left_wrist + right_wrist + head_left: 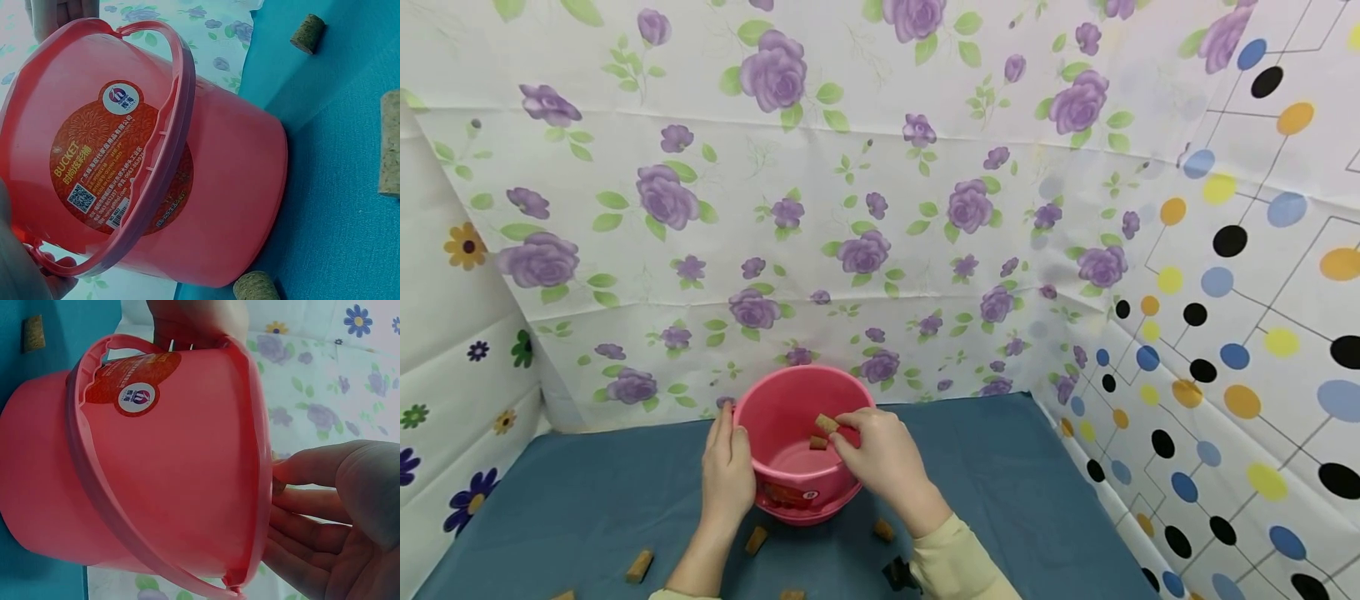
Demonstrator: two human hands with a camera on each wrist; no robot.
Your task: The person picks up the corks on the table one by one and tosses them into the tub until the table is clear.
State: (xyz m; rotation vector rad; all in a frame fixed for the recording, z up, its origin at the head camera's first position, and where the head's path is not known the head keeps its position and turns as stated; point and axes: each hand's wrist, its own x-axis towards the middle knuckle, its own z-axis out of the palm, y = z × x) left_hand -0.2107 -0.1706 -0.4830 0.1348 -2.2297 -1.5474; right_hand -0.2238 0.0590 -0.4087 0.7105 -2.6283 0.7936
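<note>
A pink plastic bucket (805,375) stands on the blue cloth, its opening facing me and its handle hanging down the near side. My left hand (728,467) grips the bucket's left side at the rim. Over the opening, my right hand (883,454) pinches a small cork (827,423) between thumb and fingers. Another cork (817,442) shows inside the bucket, just below the held one. In the right wrist view the bucket wall hides most of the held cork. A red round label (94,162) is stuck to the bucket's side.
Several corks lie on the blue cloth (595,483), among them one cork (756,540) before the bucket, one (640,566) to the left and one (883,529) to the right. A black object (898,575) sits by the right sleeve. Patterned sheets surround the table.
</note>
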